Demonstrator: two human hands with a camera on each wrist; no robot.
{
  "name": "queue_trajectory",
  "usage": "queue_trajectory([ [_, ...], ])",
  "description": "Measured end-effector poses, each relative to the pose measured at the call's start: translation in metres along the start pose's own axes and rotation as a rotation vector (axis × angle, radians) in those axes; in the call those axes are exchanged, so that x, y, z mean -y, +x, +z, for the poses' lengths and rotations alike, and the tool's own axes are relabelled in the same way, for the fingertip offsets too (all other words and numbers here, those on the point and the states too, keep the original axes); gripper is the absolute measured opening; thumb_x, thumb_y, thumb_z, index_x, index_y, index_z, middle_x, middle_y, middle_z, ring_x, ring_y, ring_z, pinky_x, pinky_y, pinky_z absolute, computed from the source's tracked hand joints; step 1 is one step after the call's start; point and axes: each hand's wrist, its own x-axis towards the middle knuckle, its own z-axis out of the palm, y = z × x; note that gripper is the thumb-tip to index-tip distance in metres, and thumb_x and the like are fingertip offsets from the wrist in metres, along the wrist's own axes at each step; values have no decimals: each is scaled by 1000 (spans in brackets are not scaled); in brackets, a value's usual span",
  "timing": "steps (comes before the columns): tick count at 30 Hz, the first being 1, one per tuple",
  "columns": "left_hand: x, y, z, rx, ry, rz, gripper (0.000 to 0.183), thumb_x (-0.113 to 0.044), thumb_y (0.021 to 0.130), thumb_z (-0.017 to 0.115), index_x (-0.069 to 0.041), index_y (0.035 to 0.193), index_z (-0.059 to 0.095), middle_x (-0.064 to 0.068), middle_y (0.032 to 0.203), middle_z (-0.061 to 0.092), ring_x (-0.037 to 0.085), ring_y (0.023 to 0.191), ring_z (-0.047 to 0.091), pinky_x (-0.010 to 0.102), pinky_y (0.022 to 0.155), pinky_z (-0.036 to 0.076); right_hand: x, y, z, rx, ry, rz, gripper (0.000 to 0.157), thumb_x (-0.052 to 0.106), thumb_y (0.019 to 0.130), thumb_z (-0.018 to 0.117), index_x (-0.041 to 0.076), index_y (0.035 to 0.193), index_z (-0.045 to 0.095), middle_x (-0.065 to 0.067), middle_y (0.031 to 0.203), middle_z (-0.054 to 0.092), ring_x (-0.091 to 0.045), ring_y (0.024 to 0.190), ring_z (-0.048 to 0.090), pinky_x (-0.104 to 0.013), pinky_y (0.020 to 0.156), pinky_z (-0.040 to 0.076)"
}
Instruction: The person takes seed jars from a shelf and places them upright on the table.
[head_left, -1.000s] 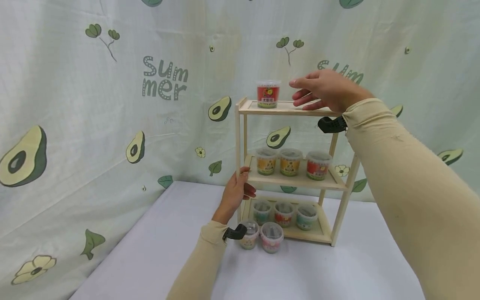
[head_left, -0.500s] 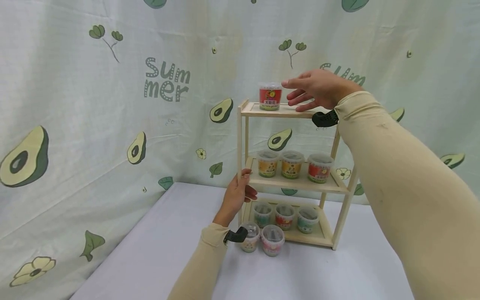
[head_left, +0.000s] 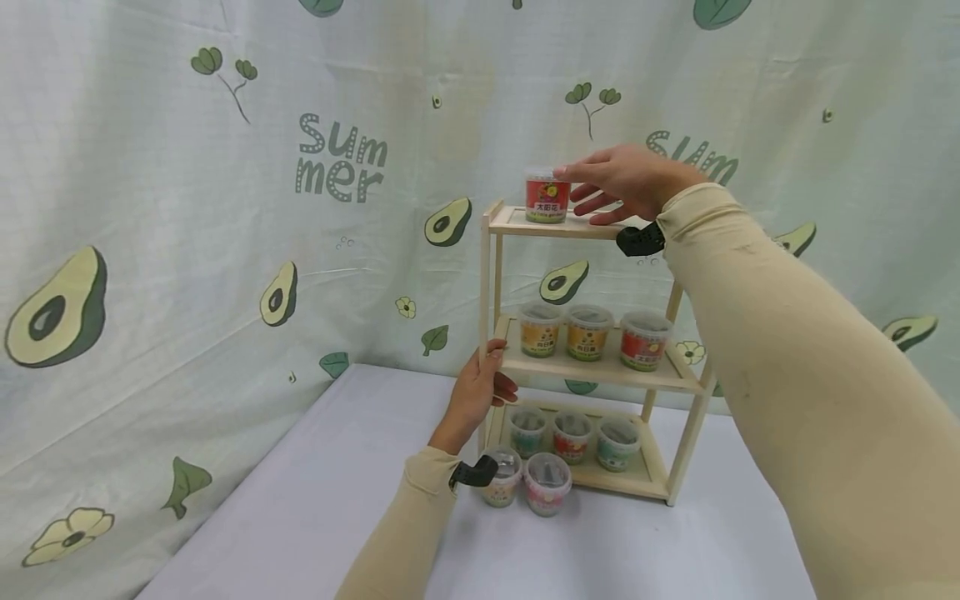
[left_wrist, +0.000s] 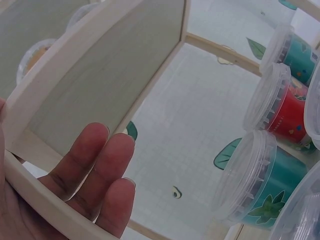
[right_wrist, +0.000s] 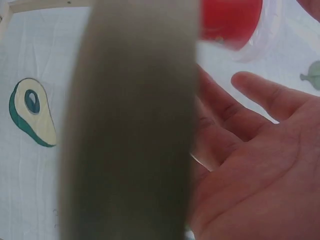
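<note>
In the head view my left hand [head_left: 471, 393] grips the left front post [head_left: 485, 292] of a light wooden three-tier rack [head_left: 592, 374], by the middle shelf. Its fingers [left_wrist: 116, 165] curl past the post in the left wrist view. At the left end of the top shelf stands a lidded plastic cup with a red label [head_left: 547, 200]. My right hand [head_left: 626, 182] reaches over that shelf from the right, index fingertip right at the cup's rim and the other fingers loosely extended. In the right wrist view the open palm [right_wrist: 265, 155] faces the red cup [right_wrist: 232, 22], and the blurred shelf edge hides some fingers.
Two yellow-labelled cups [head_left: 587, 335] and a red one [head_left: 645, 342] stand on the middle shelf. Below are two teal cups [head_left: 618, 446] and a red one [head_left: 572, 439]. A yellowish cup [head_left: 501, 487] and a pink cup [head_left: 547, 492] stand on the white table before the rack.
My right hand has moved left along the top shelf until its index finger reaches the red cup's rim. The left hand keeps its hold on the post; the view has shifted slightly.
</note>
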Motion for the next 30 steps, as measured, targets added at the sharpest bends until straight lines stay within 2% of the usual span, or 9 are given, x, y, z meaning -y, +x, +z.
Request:
queue_trajectory([
  [9,-1,2,-2,7,-4,15,44,-45,108,39,-20,144,49,16,81,70,28,67,71,33,59,51,9,4,9,-38,-91,20,80,61,95,56,14,157,34,-12,151,38,-30,133,45,-38,97,44],
  [15,-2,0,-7,19,5,-8,46,-44,109,39,-17,145,47,13,79,70,26,66,71,38,61,54,14,4,20,-80,-166,48,80,67,93,53,14,151,44,-9,149,43,-29,131,48,-37,93,46],
  [19,-4,4,-7,4,15,-2,47,-46,108,38,-18,145,47,14,82,69,29,69,71,38,62,53,16,8,23,-132,-231,55,83,74,89,52,15,146,50,-7,143,50,-26,125,52,-36,88,46],
  [21,-4,6,-7,3,11,4,49,-47,108,38,-17,146,46,17,83,70,35,71,71,38,62,53,17,9,25,-169,-245,60,83,76,87,53,15,144,52,-6,140,52,-25,122,54,-35,86,46],
  [23,-7,5,-6,9,6,-4,49,-44,109,36,-15,148,44,23,86,69,41,75,71,39,62,53,15,9,27,-195,-237,68,84,75,87,54,15,144,50,-6,139,53,-25,120,55,-35,86,46],
  [26,-4,4,-4,10,-3,-11,49,-44,109,37,-14,148,44,25,87,69,43,76,70,38,61,52,9,7,28,-211,-196,68,82,74,87,55,13,143,50,-6,139,55,-24,120,55,-35,89,46],
  [30,3,3,1,5,-5,-11,48,-46,108,39,-16,145,47,21,84,69,41,74,71,36,60,52,-3,4,25,-224,-91,50,79,72,88,57,11,139,53,-6,141,54,-23,121,56,-36,96,46],
])
